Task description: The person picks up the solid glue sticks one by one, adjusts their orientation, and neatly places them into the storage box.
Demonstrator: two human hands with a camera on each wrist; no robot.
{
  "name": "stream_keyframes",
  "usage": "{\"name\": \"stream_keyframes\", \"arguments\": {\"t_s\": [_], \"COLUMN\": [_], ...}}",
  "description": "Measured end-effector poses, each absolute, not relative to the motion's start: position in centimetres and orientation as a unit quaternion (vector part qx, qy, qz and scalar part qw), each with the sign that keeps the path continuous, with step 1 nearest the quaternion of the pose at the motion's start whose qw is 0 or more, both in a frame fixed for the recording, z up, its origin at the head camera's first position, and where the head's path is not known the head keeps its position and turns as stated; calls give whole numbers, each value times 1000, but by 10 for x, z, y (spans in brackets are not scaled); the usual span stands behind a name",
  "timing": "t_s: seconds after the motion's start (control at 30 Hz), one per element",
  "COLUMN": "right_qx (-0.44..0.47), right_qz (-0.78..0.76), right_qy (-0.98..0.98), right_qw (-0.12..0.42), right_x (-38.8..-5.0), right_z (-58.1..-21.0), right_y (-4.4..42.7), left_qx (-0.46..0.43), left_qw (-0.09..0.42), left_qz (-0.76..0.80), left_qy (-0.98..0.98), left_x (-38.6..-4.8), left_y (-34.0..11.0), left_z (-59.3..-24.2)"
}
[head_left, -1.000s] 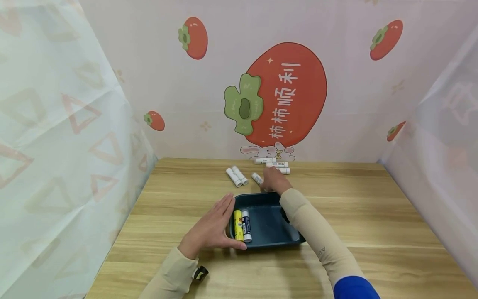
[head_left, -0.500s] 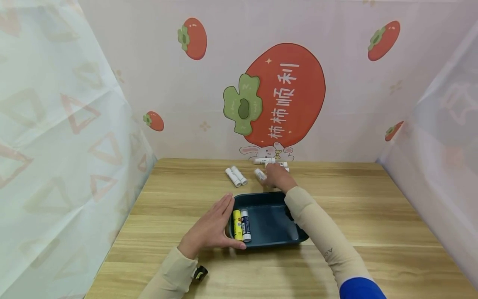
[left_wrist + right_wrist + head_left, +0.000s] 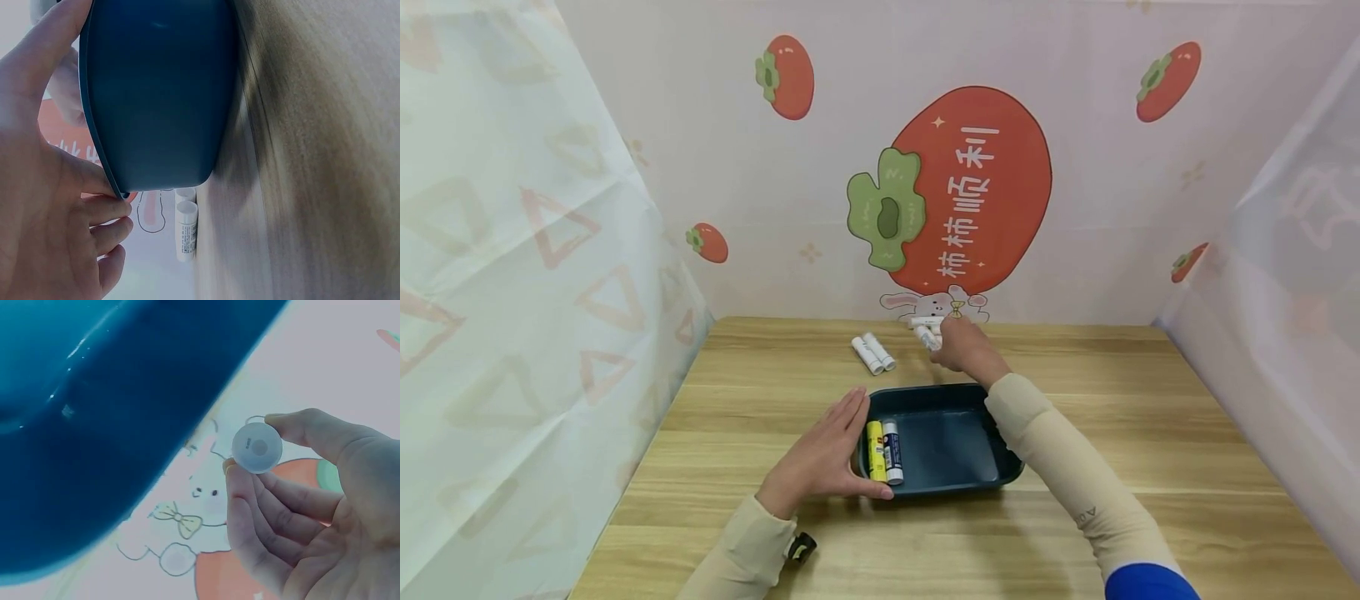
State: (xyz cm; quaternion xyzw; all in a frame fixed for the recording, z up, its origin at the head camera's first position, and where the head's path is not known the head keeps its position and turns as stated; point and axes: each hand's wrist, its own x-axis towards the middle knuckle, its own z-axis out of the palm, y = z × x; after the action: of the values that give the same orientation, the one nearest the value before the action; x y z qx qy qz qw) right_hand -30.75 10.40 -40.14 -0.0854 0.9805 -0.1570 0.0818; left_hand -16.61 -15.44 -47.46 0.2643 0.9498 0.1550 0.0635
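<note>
My left hand [image 3: 823,454] lies along the left side of a dark blue tray [image 3: 951,492], fingers and thumb extended; the left wrist view shows the hand [image 3: 50,181] at the rim of the tray [image 3: 156,100]. A yellow stick [image 3: 876,452] and a blue-and-white stick [image 3: 892,452] lie side by side inside. Beyond the tray's back edge, my right hand [image 3: 967,348] holds a white glue stick [image 3: 927,337]. In the right wrist view, the thumb and fingers of this hand [image 3: 306,506] pinch the stick [image 3: 257,448], its round end facing the camera.
Two white sticks [image 3: 868,356] lie together behind the tray's left part. Near the back wall is another white stick [image 3: 925,321], with others partly hidden by my right hand. A patterned sheet [image 3: 737,167] covers the wall behind the wooden table [image 3: 760,358].
The right hand has moved slightly right and back, and the white stick at its fingers has shifted right and toward the wall. The left hand remains at the tray.
</note>
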Motion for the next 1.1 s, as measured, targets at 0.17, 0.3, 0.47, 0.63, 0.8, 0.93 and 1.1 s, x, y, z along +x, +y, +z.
{"name": "stream_keyframes", "arguments": {"t_s": [0.17, 0.3, 0.47, 0.63, 0.8, 0.93, 1.1], "right_qx": [-100, -111, -130, -156, -170, -178, -184], "right_qz": [-164, -167, -168, -158, -164, -173, -175], "right_qy": [978, 976, 974, 974, 971, 968, 966], "right_qw": [83, 87, 75, 51, 46, 46, 46], "right_x": [-300, -293, -281, -267, -250, -235, -219], "right_z": [-394, -390, -384, -381, -381, -382, -389], "right_y": [107, 109, 110, 113, 112, 113, 113], "left_qx": [267, 264, 263, 261, 257, 258, 257], "left_qw": [63, 66, 67, 68, 69, 70, 72], "left_qz": [151, 150, 152, 157, 161, 161, 162], "left_qy": [950, 950, 950, 950, 950, 950, 950], "left_x": [-166, -166, -166, -166, -166, -166, -165], "left_y": [-155, -155, -155, -154, -154, -154, -154], "left_z": [-475, -474, -474, -474, -474, -474, -473]}}
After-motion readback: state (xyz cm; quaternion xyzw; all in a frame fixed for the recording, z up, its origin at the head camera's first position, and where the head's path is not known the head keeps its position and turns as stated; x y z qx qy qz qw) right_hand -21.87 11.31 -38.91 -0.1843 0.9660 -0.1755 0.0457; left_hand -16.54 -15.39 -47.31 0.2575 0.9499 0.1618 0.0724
